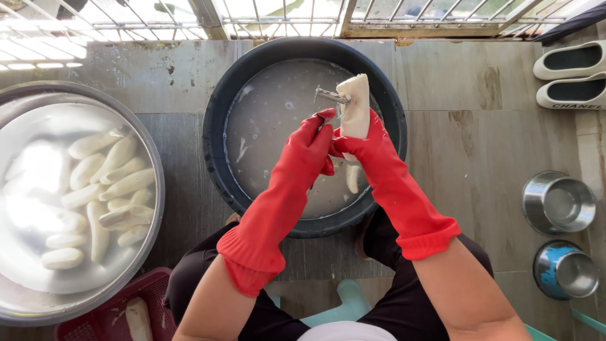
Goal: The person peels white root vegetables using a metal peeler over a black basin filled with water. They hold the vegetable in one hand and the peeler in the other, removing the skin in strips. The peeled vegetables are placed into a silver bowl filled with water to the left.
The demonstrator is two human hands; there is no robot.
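Both my hands wear long red rubber gloves and work over a dark round basin [218, 107] filled with cloudy water. My right hand [360, 142] grips a peeled white root [355, 104], held upright above the water. My left hand [319, 132] holds a metal peeler [331, 96] whose blade touches the root's upper left side. A few pale scraps float in the water, and another white piece [352, 178] lies under my wrists.
A large steel basin [148, 136] at the left holds several peeled white roots in water. A red basket [95, 319] with one root sits at the bottom left. Two steel bowls [558, 203] stand at the right, white slippers [571, 76] at the top right.
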